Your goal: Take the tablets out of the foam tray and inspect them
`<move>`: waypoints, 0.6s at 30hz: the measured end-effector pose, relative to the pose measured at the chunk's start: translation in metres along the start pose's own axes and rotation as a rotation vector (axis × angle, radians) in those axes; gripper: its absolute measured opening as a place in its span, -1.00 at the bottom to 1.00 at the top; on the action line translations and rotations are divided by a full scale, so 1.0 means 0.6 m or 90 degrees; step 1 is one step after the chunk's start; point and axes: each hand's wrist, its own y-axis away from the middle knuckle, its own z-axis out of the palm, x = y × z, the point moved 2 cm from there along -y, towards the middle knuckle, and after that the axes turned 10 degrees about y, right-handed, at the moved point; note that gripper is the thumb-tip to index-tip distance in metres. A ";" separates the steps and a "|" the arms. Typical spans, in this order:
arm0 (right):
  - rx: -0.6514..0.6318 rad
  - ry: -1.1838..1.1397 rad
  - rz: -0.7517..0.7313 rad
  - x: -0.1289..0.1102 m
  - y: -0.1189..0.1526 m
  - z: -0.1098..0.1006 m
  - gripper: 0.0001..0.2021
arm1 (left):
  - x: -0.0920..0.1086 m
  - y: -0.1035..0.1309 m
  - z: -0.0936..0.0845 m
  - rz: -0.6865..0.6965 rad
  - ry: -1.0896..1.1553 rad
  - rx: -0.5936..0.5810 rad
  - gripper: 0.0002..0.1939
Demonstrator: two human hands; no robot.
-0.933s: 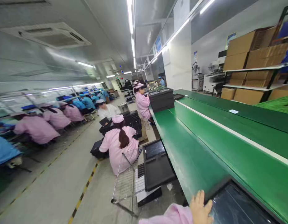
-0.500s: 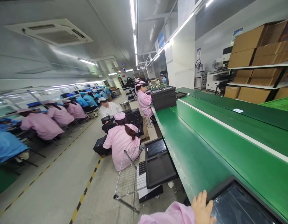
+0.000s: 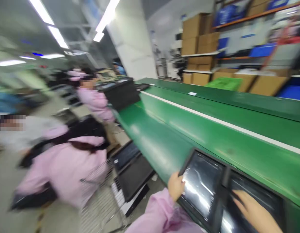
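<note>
A black tray [image 3: 225,176] lies on the green bench at the lower right, with shiny film-covered panels [image 3: 203,183] in its compartments. My left hand [image 3: 176,186], in a pink sleeve, grips the tray's left edge, fingers curled over the rim. Over the right-hand compartment is my right hand [image 3: 253,208]; its fingers reach toward the panel near the divider and are partly blurred, so whether they hold anything is unclear.
The green bench [image 3: 154,142] runs away to a stack of black trays [image 3: 122,94]. Left of it stands a wire cart [image 3: 96,194] beside another black tray [image 3: 134,171]. A crouching person in pink [image 3: 67,168] is close by. Shelves with cartons [image 3: 200,42] stand behind.
The view has turned right and blurred. More of the tray on the bench shows, my right hand has come into view over it, and my left hand now grips its left edge.
</note>
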 end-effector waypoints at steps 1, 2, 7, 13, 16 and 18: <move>-0.057 0.006 0.007 -0.007 0.010 -0.006 -0.75 | -0.006 0.000 0.002 0.022 -0.008 -0.005 -0.69; -0.085 0.018 0.026 -0.016 0.012 -0.013 -0.70 | -0.014 -0.001 0.004 0.045 -0.015 -0.008 -0.65; -0.084 0.081 0.171 -0.047 -0.040 -0.024 -0.65 | -0.065 -0.010 0.017 0.137 -0.027 -0.010 -0.59; -0.050 0.102 0.200 -0.053 -0.100 -0.003 -0.66 | -0.073 -0.006 0.020 0.181 -0.022 0.049 -0.60; 0.004 0.160 0.176 -0.047 -0.126 0.018 -0.70 | -0.053 0.006 0.016 0.155 -0.029 0.041 -0.63; 0.059 0.218 0.165 -0.034 -0.144 0.043 -0.73 | -0.041 0.007 0.015 0.133 -0.040 0.053 -0.65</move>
